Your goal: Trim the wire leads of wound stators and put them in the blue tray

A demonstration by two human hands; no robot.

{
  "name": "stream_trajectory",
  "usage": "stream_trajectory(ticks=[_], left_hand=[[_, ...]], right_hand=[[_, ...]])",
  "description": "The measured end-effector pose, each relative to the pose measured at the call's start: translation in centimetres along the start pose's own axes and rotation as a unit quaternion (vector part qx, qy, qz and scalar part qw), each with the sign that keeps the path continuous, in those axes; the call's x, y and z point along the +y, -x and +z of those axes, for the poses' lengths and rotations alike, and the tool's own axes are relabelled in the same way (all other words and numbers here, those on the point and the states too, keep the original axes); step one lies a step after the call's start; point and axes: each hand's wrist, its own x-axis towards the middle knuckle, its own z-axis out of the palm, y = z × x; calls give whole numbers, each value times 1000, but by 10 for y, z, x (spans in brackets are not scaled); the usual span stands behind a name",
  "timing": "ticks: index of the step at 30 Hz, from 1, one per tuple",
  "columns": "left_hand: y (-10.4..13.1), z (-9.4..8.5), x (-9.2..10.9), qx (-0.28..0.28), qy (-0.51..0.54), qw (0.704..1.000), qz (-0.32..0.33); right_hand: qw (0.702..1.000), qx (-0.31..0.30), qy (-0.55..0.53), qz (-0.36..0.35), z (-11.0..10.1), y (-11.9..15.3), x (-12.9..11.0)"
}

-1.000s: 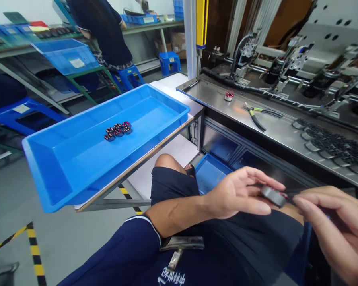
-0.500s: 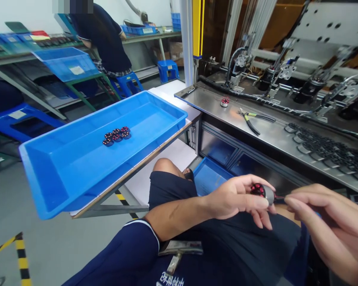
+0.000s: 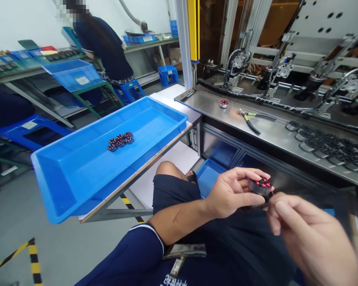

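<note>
Above my lap, my left hand [image 3: 228, 194] grips a round motor stator [image 3: 260, 187] with red windings and a grey metal rim, thumb below and fingers over the top. Its wound face is tilted up. My right hand [image 3: 307, 230] is pinched just beside it on a thin red wire [image 3: 272, 193] that comes off the stator; the wire's far end is hidden by the fingers. On the metal bench ahead lie a single red-wound stator [image 3: 224, 103] and open cutting pliers [image 3: 250, 119] with black and green handles.
A long blue tray [image 3: 77, 186] at left holds several wound stators [image 3: 120, 140]. Rows of dark stators [image 3: 331, 147] stand along the bench at right, before a machine [image 3: 286, 67] with clamps and cables. A seated co-worker [image 3: 103, 49] is at the back left.
The stator has turned in my left hand, its wound face now more upward. My right hand has moved left, closer to it. The view has shifted slightly.
</note>
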Motion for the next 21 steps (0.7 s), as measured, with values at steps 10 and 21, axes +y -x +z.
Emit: stream_trajectory(ticks=[10,21], left_hand=[[1,-7,2,-12,11,999,-27],[-2,-21,14,-121,-219,964,87]], right_hand=[[925,-32,-319,202,26,3,26],[982,19,-186,-35,23,8,45]])
